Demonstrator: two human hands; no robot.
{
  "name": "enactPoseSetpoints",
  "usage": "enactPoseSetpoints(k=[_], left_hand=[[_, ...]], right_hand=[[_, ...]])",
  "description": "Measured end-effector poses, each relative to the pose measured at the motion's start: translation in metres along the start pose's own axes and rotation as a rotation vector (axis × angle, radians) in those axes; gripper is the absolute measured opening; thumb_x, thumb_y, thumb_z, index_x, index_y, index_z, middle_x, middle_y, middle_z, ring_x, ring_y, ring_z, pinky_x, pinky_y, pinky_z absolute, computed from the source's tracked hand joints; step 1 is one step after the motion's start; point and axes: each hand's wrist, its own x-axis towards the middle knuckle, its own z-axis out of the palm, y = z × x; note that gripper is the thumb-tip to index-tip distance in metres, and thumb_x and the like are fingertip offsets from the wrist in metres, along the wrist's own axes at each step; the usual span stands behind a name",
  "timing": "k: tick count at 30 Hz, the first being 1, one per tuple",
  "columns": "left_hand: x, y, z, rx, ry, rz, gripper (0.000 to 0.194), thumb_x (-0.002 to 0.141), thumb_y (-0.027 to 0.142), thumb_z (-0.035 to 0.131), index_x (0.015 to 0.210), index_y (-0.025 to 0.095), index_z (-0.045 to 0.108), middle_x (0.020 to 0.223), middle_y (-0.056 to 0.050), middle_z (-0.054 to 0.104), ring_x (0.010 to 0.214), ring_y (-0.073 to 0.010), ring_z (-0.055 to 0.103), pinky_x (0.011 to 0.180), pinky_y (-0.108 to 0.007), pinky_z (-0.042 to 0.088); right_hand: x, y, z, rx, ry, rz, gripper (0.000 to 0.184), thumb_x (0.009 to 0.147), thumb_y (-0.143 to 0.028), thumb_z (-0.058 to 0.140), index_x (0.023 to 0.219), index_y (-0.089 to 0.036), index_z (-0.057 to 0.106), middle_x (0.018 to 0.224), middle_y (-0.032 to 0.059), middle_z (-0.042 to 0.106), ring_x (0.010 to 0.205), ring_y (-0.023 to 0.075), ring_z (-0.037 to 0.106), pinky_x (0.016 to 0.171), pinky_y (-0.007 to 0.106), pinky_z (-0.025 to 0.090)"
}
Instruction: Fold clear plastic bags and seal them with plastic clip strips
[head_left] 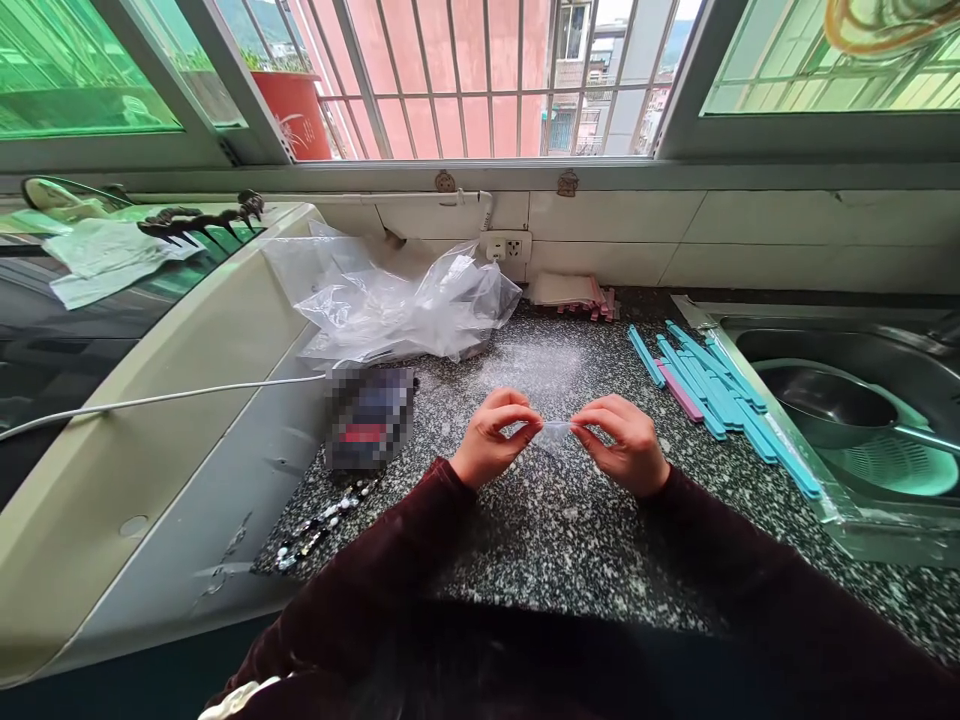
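Note:
Above the speckled counter [547, 520], a small clear plastic piece [556, 428] is stretched between my two hands. It looks like thin film; its exact kind is hard to make out. My left hand [496, 435] pinches its left end between thumb and fingertips. At the right end, my right hand [621, 440] pinches it the same way. Right of my hands lies a loose pile of turquoise strips [720, 390], with a pink strip [677, 390] among them. A stack of flat pieces with pink edges [571, 293] rests against the back wall.
Crumpled clear plastic bags [420, 310] fill the back left. A blurred-out phone [370, 418] with a white cable [187, 395] and a beaded strap [326, 522] lies left. At right, a sink [750, 335] holds a dark pan [825, 400] and a green colander [900, 470].

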Motion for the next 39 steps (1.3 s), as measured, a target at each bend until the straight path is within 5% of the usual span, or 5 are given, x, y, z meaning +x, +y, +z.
enactPoseSetpoints(k=[12, 39], left_hand=[[-0.0029, 0.0003, 0.0022, 0.151, -0.033, 0.04, 0.011, 0.075, 0.022, 0.066, 0.085, 0.019, 0.065, 0.075, -0.003, 0.056, 0.074, -0.014, 0.052, 0.068, -0.029, 0.045], [-0.0003, 0.0044, 0.0023, 0.152, -0.018, 0.106, 0.005, 0.078, 0.014, 0.059, 0.075, 0.017, 0.061, 0.071, -0.003, 0.059, 0.071, -0.0127, 0.05, 0.064, -0.026, 0.045]], right_hand=[[-0.0001, -0.0005, -0.0008, -0.123, -0.003, -0.06, 0.005, 0.078, -0.015, 0.06, 0.076, -0.019, 0.061, 0.07, 0.0035, 0.064, 0.064, 0.0142, 0.054, 0.061, 0.029, 0.043], [-0.0012, -0.0012, -0.0001, -0.139, -0.022, -0.109, 0.006, 0.076, -0.014, 0.062, 0.075, -0.019, 0.059, 0.068, 0.0022, 0.064, 0.064, 0.0137, 0.053, 0.061, 0.029, 0.041]])
